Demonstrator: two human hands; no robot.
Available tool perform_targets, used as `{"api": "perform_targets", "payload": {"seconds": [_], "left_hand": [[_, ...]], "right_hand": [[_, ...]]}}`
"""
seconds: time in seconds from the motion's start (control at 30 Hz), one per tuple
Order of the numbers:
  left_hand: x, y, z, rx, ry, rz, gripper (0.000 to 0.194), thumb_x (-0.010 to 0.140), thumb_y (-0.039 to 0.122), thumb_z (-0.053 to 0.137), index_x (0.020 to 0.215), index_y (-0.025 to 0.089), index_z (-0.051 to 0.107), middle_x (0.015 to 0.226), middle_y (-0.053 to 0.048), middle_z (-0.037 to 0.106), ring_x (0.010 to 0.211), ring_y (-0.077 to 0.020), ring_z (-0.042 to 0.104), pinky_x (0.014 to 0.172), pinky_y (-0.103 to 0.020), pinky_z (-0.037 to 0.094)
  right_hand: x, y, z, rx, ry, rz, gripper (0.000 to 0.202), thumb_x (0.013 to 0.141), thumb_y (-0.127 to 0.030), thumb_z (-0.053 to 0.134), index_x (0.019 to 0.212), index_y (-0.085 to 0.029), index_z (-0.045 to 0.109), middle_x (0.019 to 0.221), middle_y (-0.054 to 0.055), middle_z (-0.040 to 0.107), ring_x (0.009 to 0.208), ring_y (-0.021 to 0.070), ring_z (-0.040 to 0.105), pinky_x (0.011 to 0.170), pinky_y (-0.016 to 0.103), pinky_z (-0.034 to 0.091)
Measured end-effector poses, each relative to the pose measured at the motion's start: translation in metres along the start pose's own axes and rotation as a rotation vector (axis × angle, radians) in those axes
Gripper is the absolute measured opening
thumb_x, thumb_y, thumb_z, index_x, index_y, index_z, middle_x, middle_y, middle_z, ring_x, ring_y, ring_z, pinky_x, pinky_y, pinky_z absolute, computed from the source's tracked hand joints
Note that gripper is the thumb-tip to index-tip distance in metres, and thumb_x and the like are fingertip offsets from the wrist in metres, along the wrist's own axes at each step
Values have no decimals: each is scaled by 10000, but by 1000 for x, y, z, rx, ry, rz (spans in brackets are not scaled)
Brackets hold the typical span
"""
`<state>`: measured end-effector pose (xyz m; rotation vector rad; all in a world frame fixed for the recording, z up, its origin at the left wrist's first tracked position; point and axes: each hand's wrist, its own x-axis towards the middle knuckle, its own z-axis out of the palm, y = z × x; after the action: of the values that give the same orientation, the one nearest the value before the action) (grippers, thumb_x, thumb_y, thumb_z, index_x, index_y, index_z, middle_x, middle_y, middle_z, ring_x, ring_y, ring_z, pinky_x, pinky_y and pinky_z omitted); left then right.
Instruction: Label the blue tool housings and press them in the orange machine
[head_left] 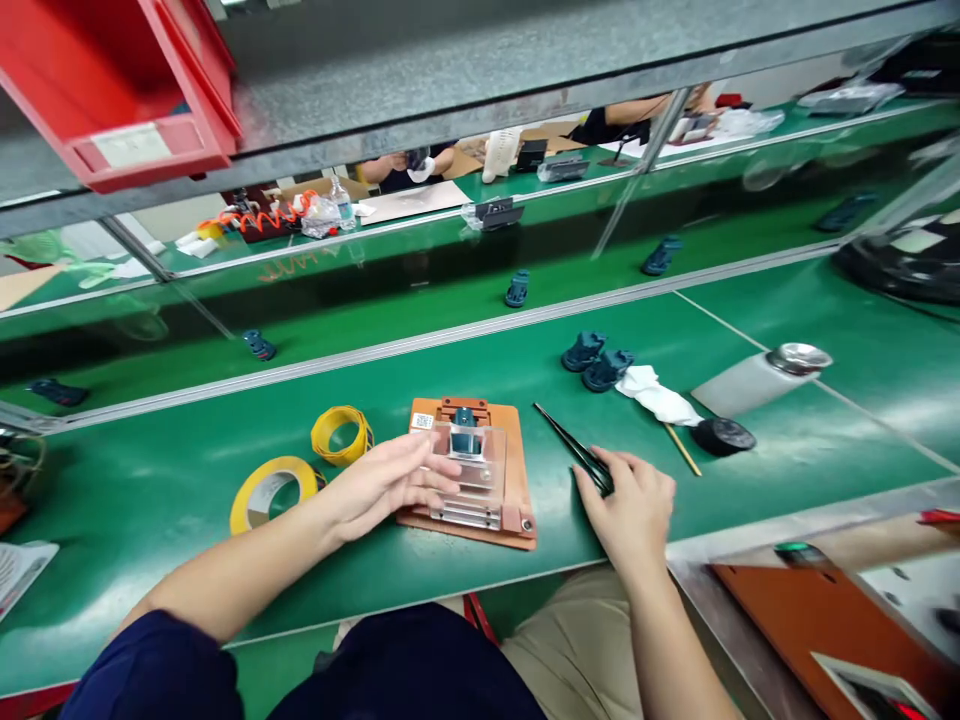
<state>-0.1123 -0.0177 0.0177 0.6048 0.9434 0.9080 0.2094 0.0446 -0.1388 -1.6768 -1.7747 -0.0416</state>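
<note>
- Because the brown board (519,480) lies on the green bench (480,365) directly before the person, both hands reach it readily; its position appears chosen for this.
- Left hand (397,480): fingers extended and slightly parted, laid over the left side of the clear block (480,480) on the board. Nothing is gripped; the flat posture suggests steadying. How firmly it presses cannot be told.
- A dark blue part (465,440) sits at the upper end of the clear block, which apparently serves to locate it. Its lower portion is seen only through the plastic.
- Right hand (630,505): thumb and fingers bent in around the rear of the black tweezers (568,437), just right of the board. The points face away from the body, presumably for ready use; whether the tool is lifted cannot be told.
- Two spare blue parts (607,370) stand beyond the tweezers, beside a white tissue (656,397), seemingly set aside from the working spot.
- A pump bottle (750,388) occupies the right, well apart from the board, probably to avoid obstructing the hand.
- Two yellow tape rolls (244,497) lie left of the board, near the left forearm.
</note>
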Motion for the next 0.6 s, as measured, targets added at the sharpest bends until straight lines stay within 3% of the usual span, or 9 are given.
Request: {"api": "perform_targets", "payload": {"seconds": [0.07,0.17,0.23,0.33,0.4,0.5,0.6], "left_hand": [[18,-1,-1,23,68,-64,263,909,288,706,1058,73,681,1055,-184,741,884,-188,735,800,-269,581],[23,0,-16,224,65,-45,350,885,306,719,1161,100,656,1038,-155,738,863,-196,726,824,-317,576],[14,7,-34,588,150,114,394,889,352,698,1224,152,647,1003,-116,731,861,-212,705,815,-349,562],[-2,22,-65,1297,415,370,357,915,416,623,1184,195,701,1002,-102,709,986,-268,651,926,-409,504],[-5,28,-82,1586,468,355,396,922,450,596,1226,217,697,1069,-105,713,1041,-289,636,969,-421,473],[9,29,-95,1664,396,220,372,914,452,602,1143,193,740,901,-82,751,818,-252,684,822,-360,512],[36,30,-97,1635,422,237,233,882,325,625,970,178,783,761,-63,745,719,-235,688,751,-320,507]], "right_hand": [[-8,3,3,-41,-29,41,532,950,-566,439,1165,-156,700,1064,149,639,1004,327,522,865,453,413],[-11,-2,4,-52,-60,87,542,958,-571,398,1156,-169,703,1027,137,638,970,321,519,808,428,397],[-9,-4,3,-54,-64,100,539,964,-556,379,1132,-164,708,995,138,632,949,315,522,791,419,390],[-7,-4,3,-54,-73,97,513,973,-523,360,1098,-157,698,955,136,621,904,303,521,770,412,386],[-7,-3,5,-61,-73,83,490,975,-505,352,1073,-160,686,932,132,617,884,301,521,759,410,386],[-8,-1,8,-76,-65,74,440,974,-475,358,1048,-171,667,923,127,613,877,303,524,753,408,392],[-8,3,10,-60,-59,85,376,963,-438,379,1010,-175,644,918,131,609,872,306,530,755,418,406]]}}
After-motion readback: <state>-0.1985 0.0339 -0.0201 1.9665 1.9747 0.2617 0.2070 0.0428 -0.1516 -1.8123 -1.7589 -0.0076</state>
